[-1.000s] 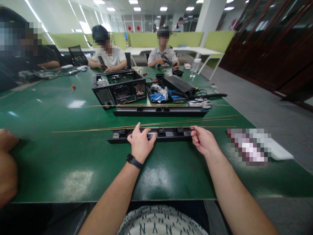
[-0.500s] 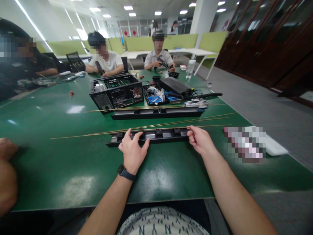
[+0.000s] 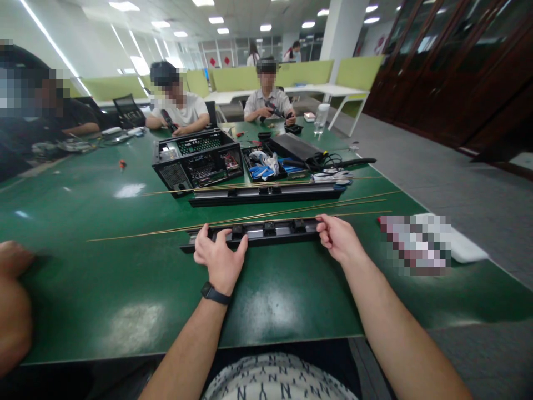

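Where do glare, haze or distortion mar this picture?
Head view, foreground: glare spots the green tabletop, while the left hand and right hand show clearly; head view, upper left: haze veils the dark-clothed co-worker; head view, right: the dark cabinet leans, probably lens distortion.

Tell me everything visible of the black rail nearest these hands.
The rail is straight, metallic-looking, with a grey inner strip and spaced black blocks. It lies crosswise on the green table. The left hand is over its left part, the right hand at its right end; contact is unclear. Thin golden rods run along its far side.
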### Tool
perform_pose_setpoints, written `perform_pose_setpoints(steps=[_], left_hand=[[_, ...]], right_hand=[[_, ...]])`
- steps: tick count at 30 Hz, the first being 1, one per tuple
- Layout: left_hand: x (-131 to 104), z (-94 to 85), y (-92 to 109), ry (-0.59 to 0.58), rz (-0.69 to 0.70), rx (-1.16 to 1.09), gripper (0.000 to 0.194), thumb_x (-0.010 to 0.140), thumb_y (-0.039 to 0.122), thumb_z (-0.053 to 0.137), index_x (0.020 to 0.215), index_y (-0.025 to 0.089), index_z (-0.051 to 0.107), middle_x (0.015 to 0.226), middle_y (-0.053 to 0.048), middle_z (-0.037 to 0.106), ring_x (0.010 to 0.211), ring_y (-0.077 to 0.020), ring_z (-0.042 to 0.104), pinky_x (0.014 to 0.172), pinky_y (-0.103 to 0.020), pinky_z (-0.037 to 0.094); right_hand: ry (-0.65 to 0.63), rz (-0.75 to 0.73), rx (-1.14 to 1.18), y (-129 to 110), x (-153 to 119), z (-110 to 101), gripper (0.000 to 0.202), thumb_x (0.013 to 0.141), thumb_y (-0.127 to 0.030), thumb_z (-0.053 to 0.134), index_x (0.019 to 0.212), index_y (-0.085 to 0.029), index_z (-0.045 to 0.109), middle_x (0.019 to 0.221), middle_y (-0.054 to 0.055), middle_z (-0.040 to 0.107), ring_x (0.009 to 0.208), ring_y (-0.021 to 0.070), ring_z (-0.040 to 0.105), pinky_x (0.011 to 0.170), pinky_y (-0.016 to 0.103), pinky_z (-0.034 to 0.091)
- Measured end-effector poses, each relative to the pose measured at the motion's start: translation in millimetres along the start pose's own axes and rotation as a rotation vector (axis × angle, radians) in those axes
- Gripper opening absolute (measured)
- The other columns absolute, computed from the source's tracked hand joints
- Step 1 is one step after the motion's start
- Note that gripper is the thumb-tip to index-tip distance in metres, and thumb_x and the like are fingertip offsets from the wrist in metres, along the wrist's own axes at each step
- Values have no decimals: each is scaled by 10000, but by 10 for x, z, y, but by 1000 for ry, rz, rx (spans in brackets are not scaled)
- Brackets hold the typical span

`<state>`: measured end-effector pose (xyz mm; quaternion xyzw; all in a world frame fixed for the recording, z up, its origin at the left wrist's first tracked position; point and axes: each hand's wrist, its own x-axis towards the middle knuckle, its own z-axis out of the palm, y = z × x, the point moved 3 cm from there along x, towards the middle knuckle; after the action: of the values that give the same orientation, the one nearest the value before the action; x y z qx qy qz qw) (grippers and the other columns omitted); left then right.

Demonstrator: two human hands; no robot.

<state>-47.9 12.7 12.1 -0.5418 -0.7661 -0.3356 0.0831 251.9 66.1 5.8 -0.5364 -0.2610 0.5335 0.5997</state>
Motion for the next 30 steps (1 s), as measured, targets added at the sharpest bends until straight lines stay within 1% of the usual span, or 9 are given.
perform_pose_setpoints(steps=[3,7,12,18,21,25,30], left_hand=[[1,13,-12,6,-14,20,392,858,558,731,1125,272,765,1631,-179,378,1528,-422,309,1148,-681,354],[11,52,-30,-26,-34,25,395,864,561,717,1127,271,773,1671,-187,339,1551,-460,264,1118,-724,361],[17,68,-26,-42,-23,12,343,887,531,700,1104,280,789,1683,-170,340,1569,-473,232,1114,-734,361],[23,73,-25,-56,-54,2,381,867,561,716,1120,285,790,1706,-159,294,1578,-513,185,1128,-753,332],[32,74,-21,-73,-58,1,384,871,567,710,1125,291,789,1698,-161,316,1569,-508,215,1118,-752,346],[38,59,-12,-74,-59,2,354,878,552,705,1114,302,790,1683,-137,358,1540,-483,276,1111,-743,363],[46,57,-20,-57,-71,-14,329,857,544,739,1081,312,799,1640,-98,437,1527,-463,295,1131,-737,352]], right_hand=[[4,-8,-7,-7,-7,4,92,948,-233,643,894,-158,641,552,-22,616,306,57,400,263,156,224],[0,-16,-9,-1,-9,5,109,926,-257,684,893,-165,638,559,-21,619,305,58,404,266,159,226],[1,-20,-13,-2,-11,8,103,919,-253,683,889,-164,640,557,-17,620,305,58,403,268,160,221],[9,-12,-20,-7,-13,12,103,916,-254,690,892,-166,643,552,-22,617,307,59,400,264,159,219],[6,-20,-20,-3,-8,8,76,924,-225,664,892,-159,645,558,-18,620,307,60,405,263,161,218],[8,-26,-22,-1,-5,3,67,936,-201,634,892,-154,647,562,-15,621,307,59,406,265,161,218],[11,-15,-26,-8,-13,9,73,947,-199,621,891,-156,642,558,-18,621,307,58,403,264,160,217]])
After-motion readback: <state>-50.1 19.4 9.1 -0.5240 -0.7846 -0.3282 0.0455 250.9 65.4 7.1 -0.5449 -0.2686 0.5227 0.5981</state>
